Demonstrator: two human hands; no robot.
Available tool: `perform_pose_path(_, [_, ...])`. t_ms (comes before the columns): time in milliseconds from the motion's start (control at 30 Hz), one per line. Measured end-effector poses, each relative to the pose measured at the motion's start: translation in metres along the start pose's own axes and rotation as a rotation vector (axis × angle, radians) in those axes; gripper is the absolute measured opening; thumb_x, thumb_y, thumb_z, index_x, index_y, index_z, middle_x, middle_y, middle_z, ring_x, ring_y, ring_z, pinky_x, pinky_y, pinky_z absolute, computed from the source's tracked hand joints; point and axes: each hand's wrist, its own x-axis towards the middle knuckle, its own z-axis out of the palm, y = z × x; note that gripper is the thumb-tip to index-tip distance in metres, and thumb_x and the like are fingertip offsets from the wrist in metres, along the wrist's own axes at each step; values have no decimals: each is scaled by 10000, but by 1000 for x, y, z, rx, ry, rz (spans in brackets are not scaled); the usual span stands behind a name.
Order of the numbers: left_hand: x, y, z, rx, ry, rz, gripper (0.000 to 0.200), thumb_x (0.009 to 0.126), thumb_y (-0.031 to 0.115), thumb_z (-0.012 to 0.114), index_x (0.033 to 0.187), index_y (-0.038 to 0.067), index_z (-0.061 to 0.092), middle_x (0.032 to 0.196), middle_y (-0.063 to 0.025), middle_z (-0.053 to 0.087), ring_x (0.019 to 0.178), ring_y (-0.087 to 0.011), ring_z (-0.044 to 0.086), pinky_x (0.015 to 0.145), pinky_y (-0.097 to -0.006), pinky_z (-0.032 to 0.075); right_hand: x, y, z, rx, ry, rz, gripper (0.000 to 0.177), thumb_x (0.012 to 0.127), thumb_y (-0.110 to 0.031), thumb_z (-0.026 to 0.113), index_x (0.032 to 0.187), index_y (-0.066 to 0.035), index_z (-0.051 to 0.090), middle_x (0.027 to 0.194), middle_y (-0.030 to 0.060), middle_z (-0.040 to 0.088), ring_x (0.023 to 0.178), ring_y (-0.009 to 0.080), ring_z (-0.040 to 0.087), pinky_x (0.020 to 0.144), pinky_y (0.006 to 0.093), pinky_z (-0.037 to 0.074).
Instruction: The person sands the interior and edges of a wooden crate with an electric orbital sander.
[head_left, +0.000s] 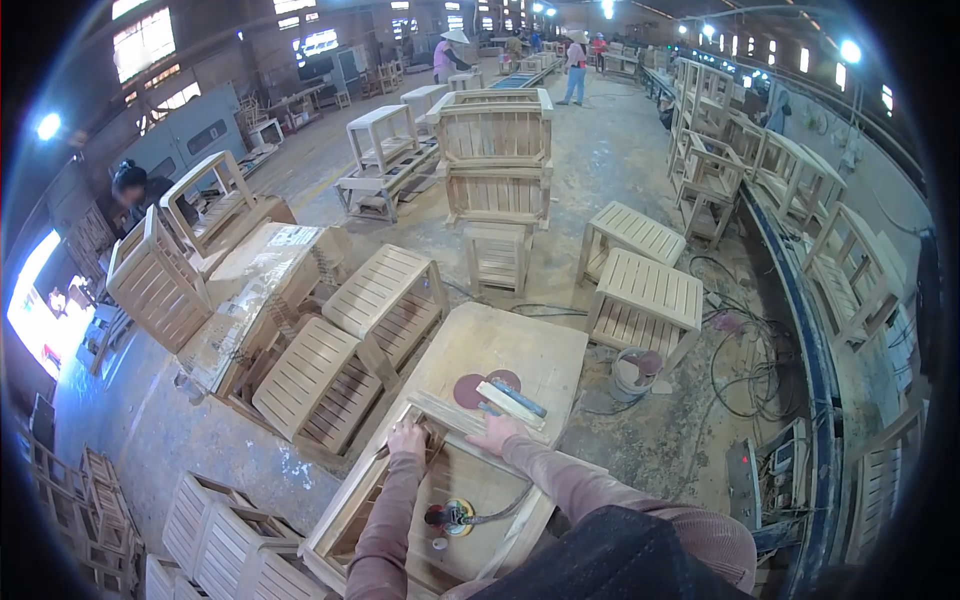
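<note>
A slatted wooden frame (350,500) lies tilted on its side across the workbench (545,350). My left hand (406,440) is closed over its upper rail, fingers curled around the wood. My right hand (496,433) grips the same frame near its far corner; some of its fingers are hidden. Just beyond that hand lie a pale wooden strip (510,406), a blue tool (524,399) and two reddish sanding discs (469,391). Between my forearms, a dark power sander (440,515) with a yellow ring rests on the bench, its hose running toward my right arm.
Slatted wooden stools (645,290) stand beyond the bench, and more (305,385) stand at left. A bucket (635,372) holds discs. Coiled hoses (750,350) lie on the floor beside a long conveyor (800,300). A person (140,190) is at the left; others (576,68) are far back.
</note>
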Motion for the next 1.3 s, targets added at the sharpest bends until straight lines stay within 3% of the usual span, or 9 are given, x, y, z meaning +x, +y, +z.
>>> perform_pose_path(167, [34, 17, 3, 57, -54, -24, 159, 776, 167, 548, 823, 111, 689, 1020, -43, 598, 970, -218, 561, 783, -366, 445, 7, 6, 1, 19, -2, 8, 714, 749, -610, 546, 1126, -5, 531, 1025, 232, 614, 965, 333, 606, 844, 432, 470])
perform_pose_path(233, [16, 9, -4, -17, -229, -79, 155, 778, 150, 547, 828, 107, 687, 1026, -38, 596, 985, -215, 556, 793, -364, 446, -1, 3, 7, 40, -25, 4, 706, 753, -605, 546, 1121, -3, 531, 1026, 232, 613, 968, 333, 604, 847, 432, 468])
perform_pose_path(300, [-3, -6, 7, 7, -24, 12, 165, 782, 147, 543, 863, 107, 681, 1044, -30, 593, 992, -217, 555, 810, -363, 444, 1, 7, 3, 50, 12, -30, 676, 760, -583, 547, 1102, 0, 541, 1006, 227, 621, 951, 333, 611, 840, 432, 473])
perform_pose_path(600, [31, 17, -12, -6, -216, -88, 190, 733, 182, 624, 902, 108, 670, 1032, -45, 598, 1007, -238, 537, 833, -364, 447, -3, 4, -4, 15, 8, -7, 673, 764, -592, 541, 1126, -24, 538, 1004, 223, 621, 931, 340, 617, 817, 433, 489])
perform_pose_path(733, [-7, -8, 7, 60, -24, 5, 187, 760, 171, 587, 920, 104, 655, 1040, -39, 596, 997, -226, 544, 822, -361, 453, -2, 6, -7, 22, 30, -34, 667, 768, -581, 540, 1135, -25, 533, 995, 222, 623, 936, 340, 616, 818, 431, 490])
perform_pose_path(967, [20, 12, -12, 68, -223, -41, 208, 799, 151, 522, 965, 104, 638, 1027, -39, 597, 983, -218, 554, 796, -358, 450, 0, 3, -7, 32, -6, 5, 690, 767, -599, 527, 1165, -36, 522, 1012, 217, 621, 957, 337, 609, 831, 429, 483])
perform_pose_path(1100, [-10, -8, 11, 20, 56, -53, 187, 787, 137, 515, 930, 117, 634, 953, -41, 617, 949, -227, 564, 795, -368, 445, 1, 7, 5, 28, 18, -4, 692, 763, -604, 523, 1167, -42, 527, 1042, 221, 612, 980, 331, 602, 847, 436, 471])
perform_pose_path(1200, [-18, -11, -11, 20, -206, -66, 183, 815, 155, 500, 931, 119, 637, 1062, -30, 607, 999, -224, 558, 809, -365, 443, -2, 5, 5, 6, 66, 6, 681, 762, -603, 520, 1152, -45, 540, 1047, 224, 609, 990, 327, 599, 852, 439, 467])
perform_pose_path(1300, [9, 2, 0, -85, -46, -73, 230, 740, 182, 599, 949, 91, 637, 992, -53, 592, 1002, -235, 543, 834, -374, 435, -5, 0, -3, 18, 25, 27, 689, 763, -604, 515, 1150, -34, 538, 1045, 224, 610, 986, 328, 600, 853, 435, 468])
